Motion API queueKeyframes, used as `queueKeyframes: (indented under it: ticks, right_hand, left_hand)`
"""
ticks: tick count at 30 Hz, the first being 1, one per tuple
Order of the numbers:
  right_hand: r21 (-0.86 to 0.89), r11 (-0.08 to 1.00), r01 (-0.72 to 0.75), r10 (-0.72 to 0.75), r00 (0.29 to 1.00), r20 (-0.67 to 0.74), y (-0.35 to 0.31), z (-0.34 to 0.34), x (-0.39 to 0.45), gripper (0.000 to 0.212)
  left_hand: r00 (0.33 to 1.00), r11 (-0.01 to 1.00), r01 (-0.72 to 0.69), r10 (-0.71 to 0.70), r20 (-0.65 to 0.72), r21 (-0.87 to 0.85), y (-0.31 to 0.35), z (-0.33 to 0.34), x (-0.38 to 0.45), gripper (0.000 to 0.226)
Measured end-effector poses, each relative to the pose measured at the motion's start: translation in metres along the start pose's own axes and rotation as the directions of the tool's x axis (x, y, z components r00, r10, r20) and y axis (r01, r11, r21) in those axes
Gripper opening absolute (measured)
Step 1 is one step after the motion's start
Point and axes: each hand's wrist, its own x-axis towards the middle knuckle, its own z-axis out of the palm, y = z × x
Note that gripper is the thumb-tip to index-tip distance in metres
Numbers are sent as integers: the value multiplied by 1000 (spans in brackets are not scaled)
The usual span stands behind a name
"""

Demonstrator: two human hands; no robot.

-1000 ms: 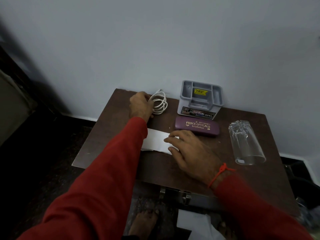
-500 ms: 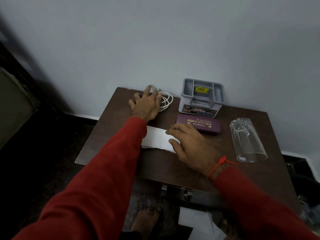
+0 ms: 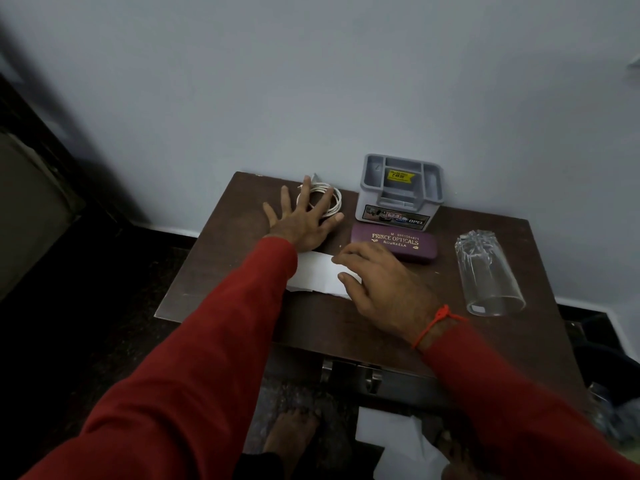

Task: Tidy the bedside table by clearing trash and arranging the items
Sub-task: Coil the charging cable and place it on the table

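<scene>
On the brown bedside table (image 3: 346,327) my left hand (image 3: 303,220) lies flat with its fingers spread, resting over a coiled white cable (image 3: 330,199) by the wall. My right hand (image 3: 381,282) rests on the right end of a white paper (image 3: 315,275), fingers curled on it; my left sleeve hides the paper's left end. A purple spectacle case (image 3: 401,245) lies just beyond my right hand. Behind the case a grey plastic organiser (image 3: 401,192) stands against the wall. A clear drinking glass (image 3: 486,275) lies on its side at the right.
White crumpled paper (image 3: 398,441) lies on the floor under the table's front edge, next to my bare foot (image 3: 287,434). Something dark and a plastic bag (image 3: 613,410) sit at the lower right. The table backs onto a pale wall.
My left hand has gone from curled beside the cable to flat and spread on top of it. My right hand has stayed on the paper.
</scene>
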Motion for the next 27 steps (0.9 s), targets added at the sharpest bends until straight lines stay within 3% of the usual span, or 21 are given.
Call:
queueKeyframes:
  ticks: [6,17,27]
  right_hand:
    - [7,1000,7,-7,1000,0,0,-4,-3,36]
    - [19,1000,-5,5,1000,5,3,-13,-1,36]
    - [33,999,-15,14,1000,9,2,-14,1,37]
  left_hand:
    - [999,1000,-15,16,-31,11,2,5,-3,58]
    - [976,979,-68,26,-214,-190,6,-3,-1,52]
    - [932,965,-115,23,-362,-236,-1,-15,-4,37]
